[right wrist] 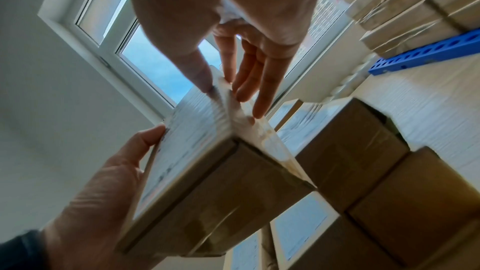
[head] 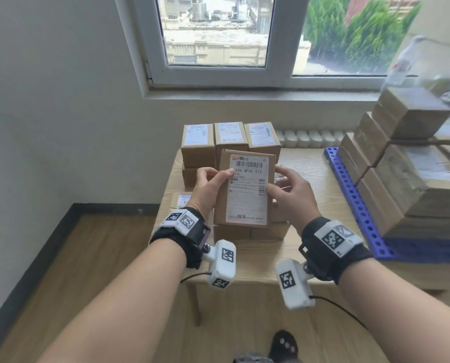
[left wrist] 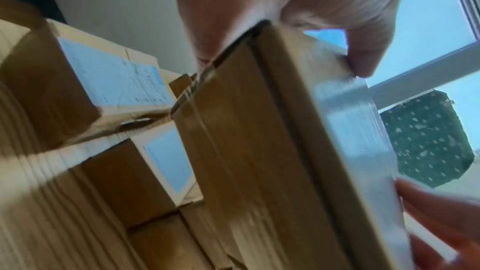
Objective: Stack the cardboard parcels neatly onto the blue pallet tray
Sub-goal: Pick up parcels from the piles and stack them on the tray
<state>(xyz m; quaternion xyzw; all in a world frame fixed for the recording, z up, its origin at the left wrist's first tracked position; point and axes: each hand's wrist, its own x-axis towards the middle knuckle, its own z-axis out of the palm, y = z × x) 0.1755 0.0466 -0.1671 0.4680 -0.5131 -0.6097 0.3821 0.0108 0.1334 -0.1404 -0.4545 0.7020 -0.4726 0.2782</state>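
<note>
We list first the window (head: 218, 35), wide across the far wall, with roofs and trees beyond it. Next, the light wooden table (head: 310, 163) below it, standing on a wood-pattern floor (head: 87, 271). On the table's right side lies the blue pallet tray (head: 354, 203), perforated along its rim, and on it we count a stepped stack of wrapped parcels (head: 412, 184), several tiers high, rising toward the far right. At the table's far left stands a group of unstacked parcels (head: 230, 138), three in a row on top with white labels facing up, and more of them lower and nearer, partly hidden by our hands. In front of that group we hold one cardboard parcel (head: 246, 189) in the air, clear of the table, its long side running near to far and its label face, with barcode and printed number, turned up toward us. Our left hand (head: 209, 188) grips the parcel's left edge, thumb laid on the label and fingers curled under. Our right hand (head: 293, 195) holds the right edge, thumb on the label; the right wrist view shows its fingers (right wrist: 262, 81) stretched fairly straight along the parcel's side. Smallest, both wrists carry black bands (head: 189, 231) with white marker-printed camera units.
</note>
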